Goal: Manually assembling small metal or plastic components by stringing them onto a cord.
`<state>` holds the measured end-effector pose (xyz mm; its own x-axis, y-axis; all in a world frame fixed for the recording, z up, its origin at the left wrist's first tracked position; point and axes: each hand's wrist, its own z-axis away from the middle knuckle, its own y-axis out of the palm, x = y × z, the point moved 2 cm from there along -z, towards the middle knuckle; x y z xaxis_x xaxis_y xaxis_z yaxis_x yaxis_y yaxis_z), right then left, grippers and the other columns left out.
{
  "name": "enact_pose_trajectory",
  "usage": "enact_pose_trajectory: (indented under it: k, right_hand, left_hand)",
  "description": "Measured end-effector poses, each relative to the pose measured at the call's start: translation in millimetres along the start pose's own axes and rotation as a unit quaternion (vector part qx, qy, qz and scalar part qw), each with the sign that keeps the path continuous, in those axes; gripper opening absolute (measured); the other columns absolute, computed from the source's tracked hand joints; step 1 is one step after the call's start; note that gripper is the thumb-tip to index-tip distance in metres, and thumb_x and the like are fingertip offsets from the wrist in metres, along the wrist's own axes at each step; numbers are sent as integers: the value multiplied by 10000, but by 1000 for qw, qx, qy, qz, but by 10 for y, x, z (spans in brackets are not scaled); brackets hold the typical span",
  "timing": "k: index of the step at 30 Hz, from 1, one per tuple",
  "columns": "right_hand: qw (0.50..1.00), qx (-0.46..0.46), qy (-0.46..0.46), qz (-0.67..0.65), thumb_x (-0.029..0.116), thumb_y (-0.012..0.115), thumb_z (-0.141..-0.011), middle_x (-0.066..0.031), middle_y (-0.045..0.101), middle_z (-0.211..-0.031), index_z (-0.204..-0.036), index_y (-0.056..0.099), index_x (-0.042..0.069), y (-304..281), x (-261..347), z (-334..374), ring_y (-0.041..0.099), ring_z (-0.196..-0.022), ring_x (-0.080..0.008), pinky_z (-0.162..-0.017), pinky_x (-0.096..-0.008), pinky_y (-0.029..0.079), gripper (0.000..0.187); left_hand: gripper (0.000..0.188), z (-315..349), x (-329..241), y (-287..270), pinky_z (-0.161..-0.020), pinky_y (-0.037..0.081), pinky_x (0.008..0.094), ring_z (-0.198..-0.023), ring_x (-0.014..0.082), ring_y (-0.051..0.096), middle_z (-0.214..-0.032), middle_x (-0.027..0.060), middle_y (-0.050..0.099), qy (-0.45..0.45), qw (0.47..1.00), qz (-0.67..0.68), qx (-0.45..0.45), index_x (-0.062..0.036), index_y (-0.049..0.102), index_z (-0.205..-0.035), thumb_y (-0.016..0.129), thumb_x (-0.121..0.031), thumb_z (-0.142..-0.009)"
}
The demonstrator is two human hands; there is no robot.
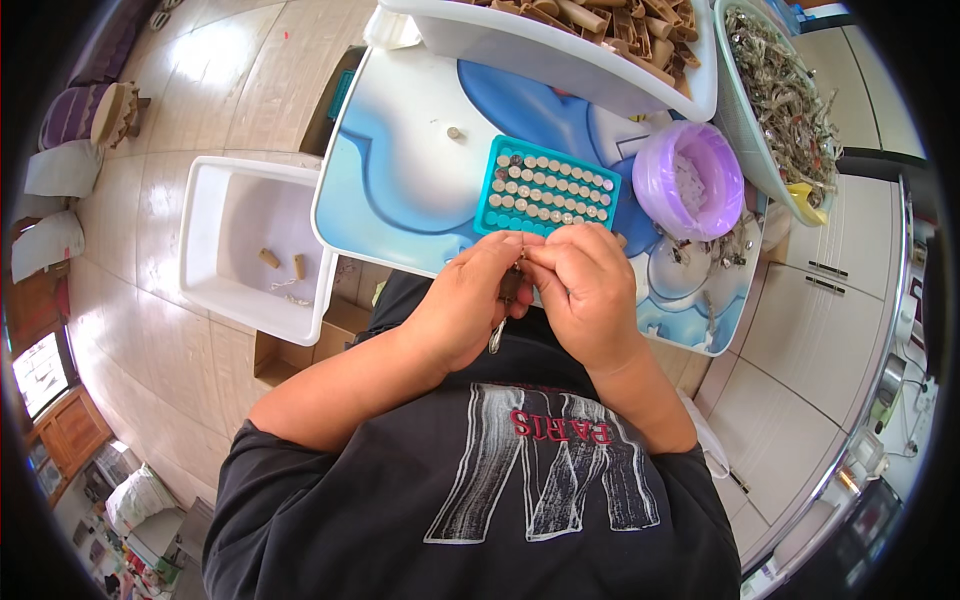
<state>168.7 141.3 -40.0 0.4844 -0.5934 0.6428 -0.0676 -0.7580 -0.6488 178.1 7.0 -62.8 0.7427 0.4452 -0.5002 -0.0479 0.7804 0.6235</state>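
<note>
In front of my chest, both hands meet just past the near edge of the blue and white table [395,215]. My left hand [470,290] is closed round a small brown tube-like piece [511,284], largely hidden by the fingers. A shiny silvery bit [495,338] hangs below that hand. My right hand [590,295] pinches at the top of the piece, its fingertips against the left ones; what they grip is too small to make out. Just beyond the hands lies a teal tray [483,205] with rows of small round pale pieces.
A purple tub [650,190] with white bits stands right of the tray. Behind are a white bin [560,45] of brown tube pieces and a basket [755,135] of tangled cords and metal bits. One loose round piece [453,132] lies on the table. A white bin [200,235] at left holds several tubes.
</note>
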Motion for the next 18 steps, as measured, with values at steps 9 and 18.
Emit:
enact_pose_trajectory:
  k: [9,18]
  right_hand:
    - [992,23,-62,109,57,619,-665,-76,558,-821,-890,610,12,24,60,93,536,-734,-237,-649,-344,450,230]
    - [999,-38,-12,14,82,623,-785,-128,584,-947,-1101,587,-22,-119,24,202,563,-834,-286,-735,-369,455,335]
  left_hand:
    - [275,43,5,66,-652,385,222,-716,79,451,-874,-1,513,22,999,-21,-21,-28,507,-1133,365,-206,-979]
    - [253,31,-42,32,-581,401,223,-645,82,448,-816,4,495,18,999,45,3,-20,490,-1123,387,-206,-986]
